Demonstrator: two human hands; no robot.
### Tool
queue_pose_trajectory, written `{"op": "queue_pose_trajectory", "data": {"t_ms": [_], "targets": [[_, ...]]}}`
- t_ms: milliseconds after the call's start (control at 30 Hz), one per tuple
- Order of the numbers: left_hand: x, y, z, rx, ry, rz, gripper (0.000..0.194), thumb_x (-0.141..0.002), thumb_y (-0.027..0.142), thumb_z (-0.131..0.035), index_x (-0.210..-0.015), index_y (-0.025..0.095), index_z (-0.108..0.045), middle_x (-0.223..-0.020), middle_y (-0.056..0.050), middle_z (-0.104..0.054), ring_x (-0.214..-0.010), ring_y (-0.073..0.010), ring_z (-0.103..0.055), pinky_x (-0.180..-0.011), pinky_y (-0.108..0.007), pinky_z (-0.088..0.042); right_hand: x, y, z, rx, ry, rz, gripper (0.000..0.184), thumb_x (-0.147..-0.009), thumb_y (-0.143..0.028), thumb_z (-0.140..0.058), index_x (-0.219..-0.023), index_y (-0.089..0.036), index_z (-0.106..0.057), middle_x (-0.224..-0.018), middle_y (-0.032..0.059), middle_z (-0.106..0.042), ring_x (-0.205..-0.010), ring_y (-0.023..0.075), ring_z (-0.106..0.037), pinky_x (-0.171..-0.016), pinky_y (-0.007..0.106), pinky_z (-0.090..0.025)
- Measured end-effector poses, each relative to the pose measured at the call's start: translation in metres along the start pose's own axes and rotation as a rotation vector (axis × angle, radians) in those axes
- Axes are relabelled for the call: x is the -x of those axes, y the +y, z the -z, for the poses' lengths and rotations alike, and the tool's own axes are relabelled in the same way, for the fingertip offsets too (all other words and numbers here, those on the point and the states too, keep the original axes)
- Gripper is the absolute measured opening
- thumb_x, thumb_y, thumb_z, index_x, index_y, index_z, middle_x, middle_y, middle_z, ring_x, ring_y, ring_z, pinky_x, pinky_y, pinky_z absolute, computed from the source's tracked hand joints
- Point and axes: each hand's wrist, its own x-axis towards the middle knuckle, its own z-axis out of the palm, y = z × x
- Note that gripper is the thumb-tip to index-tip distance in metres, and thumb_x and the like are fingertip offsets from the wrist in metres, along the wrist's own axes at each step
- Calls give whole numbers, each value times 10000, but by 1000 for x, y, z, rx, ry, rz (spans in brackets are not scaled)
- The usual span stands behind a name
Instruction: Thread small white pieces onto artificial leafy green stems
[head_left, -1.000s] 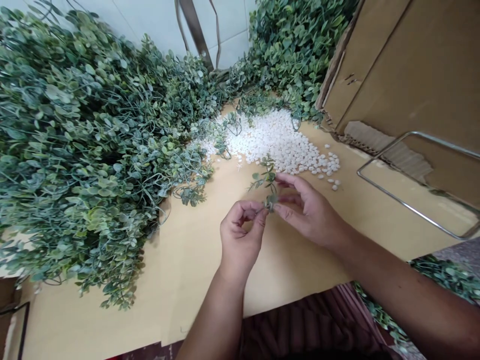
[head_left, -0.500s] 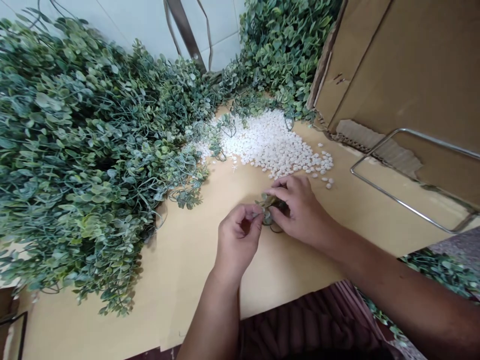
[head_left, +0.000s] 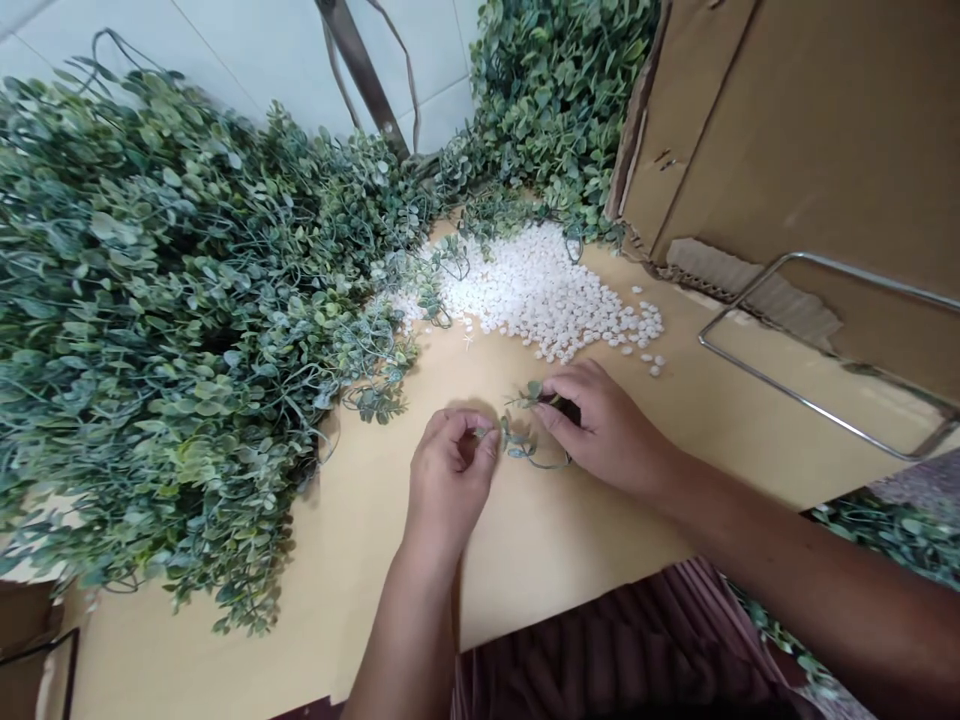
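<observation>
Over the middle of the tan board, my left hand [head_left: 454,470] pinches one end of a small green leafy sprig [head_left: 517,440], thumb and forefinger pressed together. My right hand [head_left: 592,415] is closed on another leafy part of greenery [head_left: 531,392], just up and to the right. A thin green stem loops below the right fingers. Whether both parts belong to one piece cannot be seen, since the fingers cover the joins. Beyond my hands spreads a heap of small white plastic pieces [head_left: 532,285].
A large mound of artificial foliage [head_left: 187,300] fills the left side, with more foliage [head_left: 562,110] at the back. At right stand a cardboard box [head_left: 810,160] and a bent metal wire frame [head_left: 802,400]. A tiny white star-shaped piece [head_left: 468,341] lies before the heap.
My hands have moved apart, the left going left and slightly down. More of the leafy sprig and its looped stem now shows between them. The view has shifted slightly.
</observation>
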Motion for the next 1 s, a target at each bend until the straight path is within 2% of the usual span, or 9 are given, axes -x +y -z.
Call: {"op": "queue_pose_trajectory", "data": {"t_ms": [67, 167, 367, 467, 533, 667, 767, 900, 1000], "targets": [[-10, 2, 3, -150, -44, -83, 71, -727, 232, -602, -774, 195, -641, -858, -50, -599, -770, -157, -569, -647, -257, -463, 2, -1, 2, -35, 19, -25, 124, -824, -205, -459, -716, -176, -513, -716, 74, -550, -765, 227, -479, -684, 361, -405], [-31, 9, -1, -277, -53, -149, 88, -751, 220, -562, -786, 194, -639, -852, -45, -616, -743, -151, -571, -663, -273, -460, 4, -3, 5, -72, 67, -63, 119, -809, -219, -480, -692, -200, -481, -698, 56, -536, -746, 217, -480, -648, 341, -393], [-69, 22, -43, -351, -102, -235, 136, -748, 176, -578, -835, 197, -680, -829, -45, -626, -697, -148, -576, -662, -277, -450, 5, -2, 9, -146, 86, -158, 117, -770, -205, -497, -657, -209, -465, -652, 35, -493, -689, 202, -477, -596, 326, -383], [-78, 26, -60, -436, -115, -264, 132, -739, 169, -598, -825, 209, -689, -812, -42, -609, -745, -169, -578, -685, -287, -444, 4, 0, 10, -164, 127, -128, 86, -756, -188, -494, -679, -212, -463, -678, 37, -502, -729, 209, -476, -645, 344, -395], [-81, 26, -64, -476, -119, -284, 115, -745, 165, -591, -792, 212, -686, -793, -39, -604, -751, -173, -575, -688, -289, -438, 4, 0, 11, -180, 154, -84, 82, -742, -170, -490, -688, -214, -448, -704, 40, -514, -777, 216, -475, -697, 359, -398], [-81, 24, -59, -463, -121, -320, 106, -758, 153, -567, -748, 202, -660, -791, -35, -626, -744, -168, -578, -695, -283, -434, 5, -2, 11, -276, 47, -192, 38, -759, -186, -459, -733, -210, -443, -717, 31, -506, -716, 187, -488, -623, 314, -402], [-77, 18, -49, -406, -96, -272, 93, -769, 168, -556, -738, 194, -639, -760, -27, -638, -722, -164, -585, -683, -278, -436, 6, -3, 11, -352, -45, -293, 42, -796, -225, -432, -815, -201, -461, -658, 6, -480, -610, 156, -468, -550, 282, -386], [-71, 11, -38, -402, -55, -282, 92, -767, 161, -559, -723, 195, -632, -776, -28, -642, -741, -160, -590, -709, -273, -441, 6, -4, 10, -321, -48, -278, 114, -820, -301, -454, -848, -192, -473, -680, 13, -475, -623, 159, -471, -554, 284, -390], [-68, 10, -36, -407, -68, -307, 115, -771, 151, -553, -806, 191, -654, -820, -42, -637, -756, -156, -588, -724, -270, -446, 6, -4, 10, -278, -27, -225, 165, -843, -356, -449, -826, -194, -477, -717, 30, -491, -666, 173, -480, -593, 303, -395]]}}
